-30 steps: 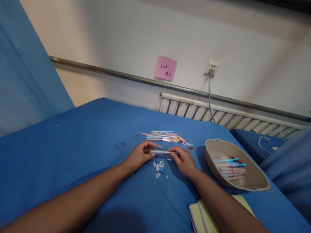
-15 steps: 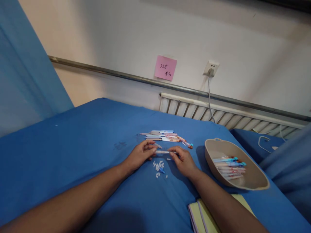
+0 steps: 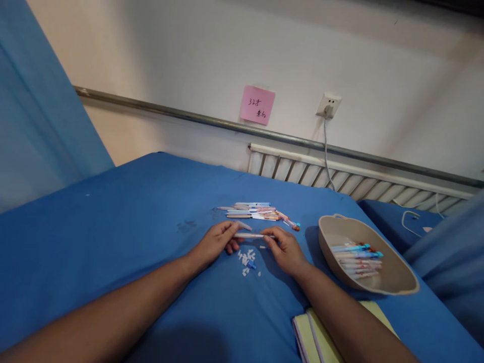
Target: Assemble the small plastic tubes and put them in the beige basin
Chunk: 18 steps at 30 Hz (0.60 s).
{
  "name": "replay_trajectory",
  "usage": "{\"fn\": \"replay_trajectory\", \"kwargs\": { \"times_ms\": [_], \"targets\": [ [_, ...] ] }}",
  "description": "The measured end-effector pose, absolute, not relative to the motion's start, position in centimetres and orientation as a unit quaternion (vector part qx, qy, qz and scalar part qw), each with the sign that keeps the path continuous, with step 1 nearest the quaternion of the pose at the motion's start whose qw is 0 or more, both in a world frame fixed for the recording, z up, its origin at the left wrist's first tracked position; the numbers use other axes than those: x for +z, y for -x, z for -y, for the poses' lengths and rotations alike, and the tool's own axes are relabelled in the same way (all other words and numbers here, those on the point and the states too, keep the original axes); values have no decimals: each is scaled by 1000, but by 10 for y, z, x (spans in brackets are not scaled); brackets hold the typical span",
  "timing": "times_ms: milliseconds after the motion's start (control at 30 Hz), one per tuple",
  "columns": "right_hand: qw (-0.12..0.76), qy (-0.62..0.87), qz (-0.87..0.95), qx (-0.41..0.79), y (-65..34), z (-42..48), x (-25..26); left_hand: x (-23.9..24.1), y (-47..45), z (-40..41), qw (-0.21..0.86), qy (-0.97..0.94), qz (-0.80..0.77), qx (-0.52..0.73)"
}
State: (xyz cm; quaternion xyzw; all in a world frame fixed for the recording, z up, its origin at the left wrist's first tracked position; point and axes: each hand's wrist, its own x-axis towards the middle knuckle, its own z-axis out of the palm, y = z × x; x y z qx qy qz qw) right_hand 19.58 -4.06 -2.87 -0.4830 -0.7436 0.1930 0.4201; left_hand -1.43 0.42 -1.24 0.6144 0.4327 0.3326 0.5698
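Both of my hands hold one thin white pen [image 3: 249,235] level just above the blue cloth. My left hand [image 3: 217,243] pinches its left end and my right hand [image 3: 285,249] pinches its right end. Below the pen lies a small heap of white and blue caps or bits [image 3: 247,261]. A loose pile of coloured pens [image 3: 259,212] lies on the cloth just beyond my hands. At the right a beige oval basket [image 3: 397,290] holds several more pens [image 3: 357,259].
A blue cloth covers the table [image 3: 132,237]. A yellow notebook [image 3: 313,335] lies at the near edge by my right forearm. Behind are a wall with a pink note [image 3: 257,105], a socket with a cable [image 3: 328,107] and a radiator [image 3: 340,174].
My hands and the pen have hardly moved; the left fingers have shifted slightly along the pen. The camera view has drifted a little.
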Motion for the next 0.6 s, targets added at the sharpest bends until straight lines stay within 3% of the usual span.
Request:
{"fn": "replay_trajectory", "kwargs": {
  "times_ms": [100,267,600],
  "targets": [
    [422,482,745,186,-196,40,-29,-15,15,-4,563,-631,-426,321],
    [426,479,745,184,-197,39,-31,-17,16,-4,553,-624,-377,405],
    [463,476,718,208,-194,40,-31,-15,15,-3,572,-634,-409,323]
  ]
}}
